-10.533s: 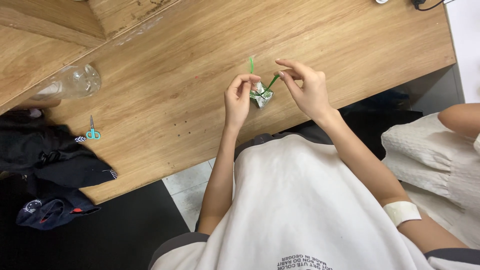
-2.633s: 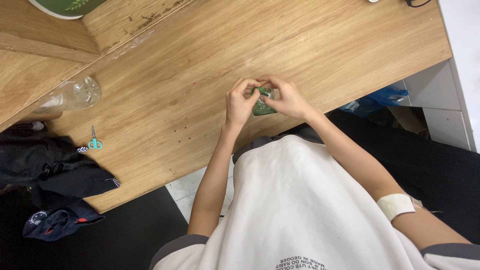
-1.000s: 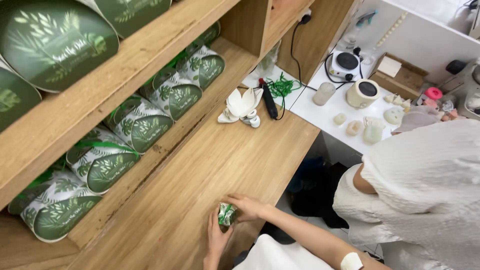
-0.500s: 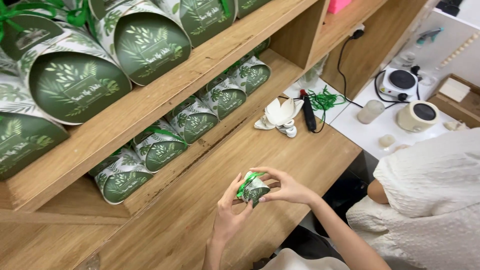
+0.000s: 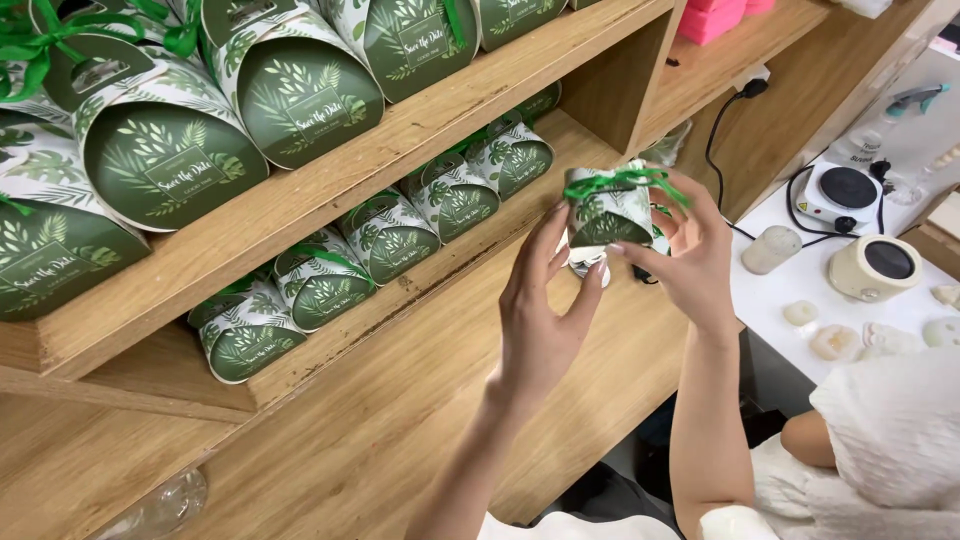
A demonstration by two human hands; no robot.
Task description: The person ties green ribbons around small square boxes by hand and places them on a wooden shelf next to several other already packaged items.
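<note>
Leaf-printed gift box [image 5: 607, 208], already folded and tied with a green ribbon [image 5: 625, 181], sits raised before the lower shelf [image 5: 420, 290], pinched between left hand [image 5: 540, 320] and right hand [image 5: 690, 255], both grips closed on it; shelving beside its finished fellows [image 5: 385, 235] seemingly remains.

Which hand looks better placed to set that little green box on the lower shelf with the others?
Probably the left hand: it grips the box on the side nearer the lower shelf.
</note>
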